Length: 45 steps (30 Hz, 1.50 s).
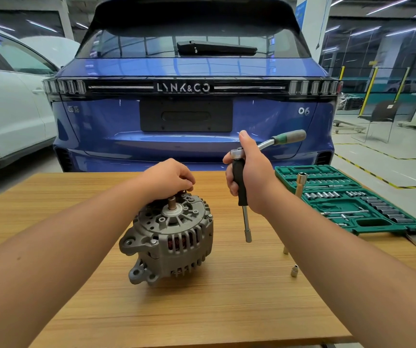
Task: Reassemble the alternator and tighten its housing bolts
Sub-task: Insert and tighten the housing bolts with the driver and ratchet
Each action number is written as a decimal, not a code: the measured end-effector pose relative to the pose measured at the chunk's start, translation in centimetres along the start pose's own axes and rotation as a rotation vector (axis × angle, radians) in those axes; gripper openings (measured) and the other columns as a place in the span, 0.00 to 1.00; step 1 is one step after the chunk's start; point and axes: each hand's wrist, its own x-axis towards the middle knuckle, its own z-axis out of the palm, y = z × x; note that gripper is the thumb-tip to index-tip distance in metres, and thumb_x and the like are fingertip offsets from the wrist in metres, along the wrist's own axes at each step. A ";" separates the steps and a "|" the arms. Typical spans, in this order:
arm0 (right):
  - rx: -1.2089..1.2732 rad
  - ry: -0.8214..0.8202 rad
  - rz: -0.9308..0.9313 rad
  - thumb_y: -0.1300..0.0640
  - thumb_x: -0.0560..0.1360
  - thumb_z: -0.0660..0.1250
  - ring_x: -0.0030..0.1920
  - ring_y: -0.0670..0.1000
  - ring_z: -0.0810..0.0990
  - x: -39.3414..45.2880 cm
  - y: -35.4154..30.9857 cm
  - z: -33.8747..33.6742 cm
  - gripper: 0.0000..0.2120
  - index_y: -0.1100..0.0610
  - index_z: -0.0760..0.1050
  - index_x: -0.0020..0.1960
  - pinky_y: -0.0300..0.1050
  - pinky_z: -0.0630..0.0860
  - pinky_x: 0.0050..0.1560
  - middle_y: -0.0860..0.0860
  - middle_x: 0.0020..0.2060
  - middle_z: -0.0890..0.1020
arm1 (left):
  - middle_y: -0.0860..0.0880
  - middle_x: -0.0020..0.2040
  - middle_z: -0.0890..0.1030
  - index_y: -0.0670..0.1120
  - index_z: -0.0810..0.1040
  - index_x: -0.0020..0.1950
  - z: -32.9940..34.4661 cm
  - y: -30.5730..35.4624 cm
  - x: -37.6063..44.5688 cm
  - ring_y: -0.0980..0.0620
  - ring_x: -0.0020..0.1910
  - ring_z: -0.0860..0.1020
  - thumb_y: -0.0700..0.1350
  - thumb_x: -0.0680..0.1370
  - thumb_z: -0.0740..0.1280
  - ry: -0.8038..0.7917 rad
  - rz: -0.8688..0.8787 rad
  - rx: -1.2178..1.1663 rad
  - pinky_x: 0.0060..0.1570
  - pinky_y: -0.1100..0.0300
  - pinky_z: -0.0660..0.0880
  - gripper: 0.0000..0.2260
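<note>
The right hand (248,172), just right of the frame's centre, is wrapped around the black grip of an extension bar that hangs straight down from the head of a ratchet wrench (272,143). The thumb points upward beside the ratchet head, and the wrench's green-and-grey handle sticks out toward the upper right. At the lower end of the bar a small socket (248,238) hangs above the bench (76,197), just right of the alternator and not touching it.

The left hand (169,178), at centre frame, has its fingers curled down onto the far top edge of the alternator (169,237), pinching something small at the rim; what it pinches is too hidden to tell. The alternator sits on the wooden bench in the middle of the frame, tilted, with its shaft stub pointing up and toward the camera. Its grey housing halves are together, copper windings show through the side slots, and bolt heads stand around the rim.

To the right of the frame lies an open green socket set case (347,197), with rows of sockets and bars in its recesses. A brass-coloured tube socket (301,184) stands upright at the case's left edge. A small loose socket (294,270) stands on the bench lower down, by the right forearm.

Beyond the bench, filling the upper centre, is the rear of a blue car (189,71). A white car (8,104) stands at the left edge.
</note>
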 end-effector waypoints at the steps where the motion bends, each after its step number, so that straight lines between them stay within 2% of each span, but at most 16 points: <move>1: -0.003 -0.001 0.001 0.29 0.77 0.59 0.24 0.48 0.72 0.0 0.0 0.0 0.30 0.57 0.78 0.43 0.40 0.71 0.25 0.52 0.26 0.77 | 0.63 0.44 0.82 0.56 0.84 0.57 0.0 0.1 0.0 0.63 0.46 0.78 0.49 0.82 0.67 -0.024 -0.004 0.052 0.39 0.66 0.70 0.07; 3: -0.009 0.001 0.009 0.29 0.77 0.59 0.24 0.48 0.72 -0.1 0.2 -0.1 0.30 0.57 0.78 0.43 0.40 0.71 0.25 0.52 0.27 0.77 | 0.63 0.46 0.81 0.57 0.85 0.58 0.0 0.1 0.1 0.61 0.47 0.78 0.51 0.83 0.66 -0.081 -0.028 0.087 0.40 0.64 0.71 0.09; 5: -0.009 0.002 0.017 0.29 0.77 0.59 0.24 0.48 0.73 -0.1 0.3 -0.1 0.30 0.57 0.78 0.44 0.40 0.71 0.25 0.52 0.27 0.77 | 0.60 0.51 0.83 0.59 0.84 0.60 -0.2 -0.1 0.0 0.57 0.52 0.80 0.57 0.84 0.63 -0.138 -0.073 0.047 0.49 0.58 0.73 0.11; 8: -0.013 0.004 0.017 0.29 0.77 0.59 0.24 0.48 0.72 -0.2 0.3 -0.2 0.30 0.57 0.78 0.44 0.40 0.71 0.25 0.52 0.27 0.77 | 0.60 0.55 0.83 0.60 0.82 0.62 -0.6 -0.6 0.0 0.55 0.57 0.78 0.59 0.84 0.59 -0.179 -0.149 -0.111 0.58 0.53 0.69 0.14; 11: 0.000 0.009 0.013 0.29 0.77 0.59 0.24 0.48 0.72 -0.2 0.2 -0.1 0.30 0.57 0.78 0.43 0.40 0.71 0.24 0.52 0.27 0.77 | 0.58 0.52 0.85 0.58 0.84 0.55 -0.4 -1.1 0.1 0.55 0.55 0.81 0.55 0.84 0.61 -0.147 -0.176 -0.213 0.58 0.54 0.73 0.12; 14: 0.018 0.005 0.010 0.29 0.77 0.60 0.24 0.48 0.72 -0.1 0.1 0.2 0.30 0.56 0.78 0.42 0.40 0.71 0.24 0.52 0.26 0.77 | 0.57 0.50 0.85 0.58 0.86 0.49 -0.4 -1.2 0.1 0.54 0.52 0.82 0.54 0.83 0.63 -0.123 -0.199 -0.172 0.48 0.56 0.74 0.12; 17: 0.091 -0.013 0.021 0.30 0.77 0.60 0.23 0.48 0.72 -0.3 -0.4 0.8 0.30 0.55 0.78 0.37 0.40 0.70 0.24 0.52 0.26 0.76 | 0.53 0.52 0.85 0.58 0.86 0.49 -0.4 -1.0 0.1 0.51 0.52 0.82 0.56 0.82 0.65 -0.124 -0.243 -0.178 0.46 0.55 0.74 0.10; 21: 0.248 -0.042 -0.039 0.32 0.79 0.60 0.23 0.49 0.71 -0.6 -2.1 1.5 0.29 0.56 0.77 0.36 0.39 0.68 0.24 0.52 0.25 0.75 | 0.53 0.58 0.82 0.54 0.82 0.65 0.2 -0.7 -1.1 0.53 0.52 0.77 0.58 0.83 0.64 0.064 -0.226 -0.206 0.50 0.56 0.71 0.15; 24: 0.336 -0.073 -0.081 0.35 0.80 0.58 0.24 0.48 0.70 -0.8 -3.8 2.3 0.27 0.58 0.76 0.39 0.38 0.67 0.24 0.52 0.26 0.75 | 0.58 0.49 0.82 0.54 0.81 0.64 0.0 0.3 -2.6 0.60 0.45 0.76 0.58 0.84 0.61 0.297 -0.070 -0.307 0.40 0.62 0.68 0.15; 26: 0.385 -0.077 -0.091 0.38 0.80 0.58 0.24 0.48 0.70 -1.0 -4.8 3.0 0.25 0.57 0.75 0.39 0.38 0.66 0.24 0.51 0.26 0.74 | 0.62 0.45 0.81 0.57 0.82 0.59 -0.3 1.6 -3.7 0.63 0.46 0.78 0.59 0.83 0.62 0.232 0.084 -0.302 0.40 0.64 0.68 0.12; 28: 0.401 -0.071 -0.090 0.39 0.80 0.58 0.25 0.48 0.70 -1.2 -5.6 3.8 0.23 0.57 0.74 0.39 0.38 0.65 0.24 0.51 0.26 0.74 | 0.66 0.47 0.81 0.59 0.81 0.60 0.0 2.9 -4.6 0.67 0.48 0.78 0.58 0.83 0.63 0.049 0.186 -0.196 0.43 0.67 0.69 0.11; 31: 0.330 -0.058 -0.103 0.41 0.81 0.58 0.24 0.49 0.69 -1.2 -6.0 4.6 0.22 0.57 0.74 0.39 0.38 0.65 0.25 0.52 0.27 0.74 | 0.67 0.49 0.78 0.62 0.78 0.62 0.9 3.4 -5.0 0.69 0.50 0.75 0.52 0.84 0.63 -0.104 0.200 -0.087 0.45 0.67 0.68 0.09; 34: 0.318 -0.049 -0.101 0.41 0.81 0.58 0.24 0.49 0.69 -1.0 -5.5 4.8 0.22 0.58 0.74 0.39 0.39 0.65 0.25 0.53 0.26 0.74 | 0.69 0.49 0.78 0.67 0.75 0.55 1.3 2.6 -5.1 0.69 0.51 0.75 0.50 0.83 0.65 -0.106 0.186 -0.167 0.45 0.67 0.68 0.09; 38: 0.367 -0.076 -0.078 0.40 0.80 0.58 0.24 0.48 0.70 -0.6 -4.5 4.6 0.23 0.57 0.74 0.39 0.38 0.67 0.25 0.52 0.27 0.74 | 0.67 0.50 0.79 0.67 0.76 0.56 2.0 2.2 -5.3 0.68 0.51 0.75 0.58 0.82 0.64 -0.068 0.207 -0.158 0.44 0.66 0.68 0.05; 42: 0.316 -0.124 -0.092 0.41 0.80 0.58 0.23 0.49 0.69 -0.3 -4.5 4.8 0.22 0.57 0.74 0.39 0.38 0.67 0.24 0.52 0.27 0.74 | 0.63 0.47 0.80 0.63 0.79 0.58 2.2 2.4 -5.5 0.64 0.47 0.76 0.62 0.82 0.60 -0.039 0.203 -0.072 0.40 0.63 0.69 0.11; 45: 0.287 -0.204 -0.073 0.43 0.80 0.57 0.22 0.50 0.67 0.1 -4.9 4.8 0.22 0.57 0.73 0.37 0.38 0.64 0.26 0.53 0.26 0.74 | 0.64 0.45 0.79 0.65 0.78 0.53 2.4 2.2 -5.4 0.66 0.45 0.76 0.63 0.82 0.60 -0.021 0.195 -0.079 0.39 0.64 0.68 0.09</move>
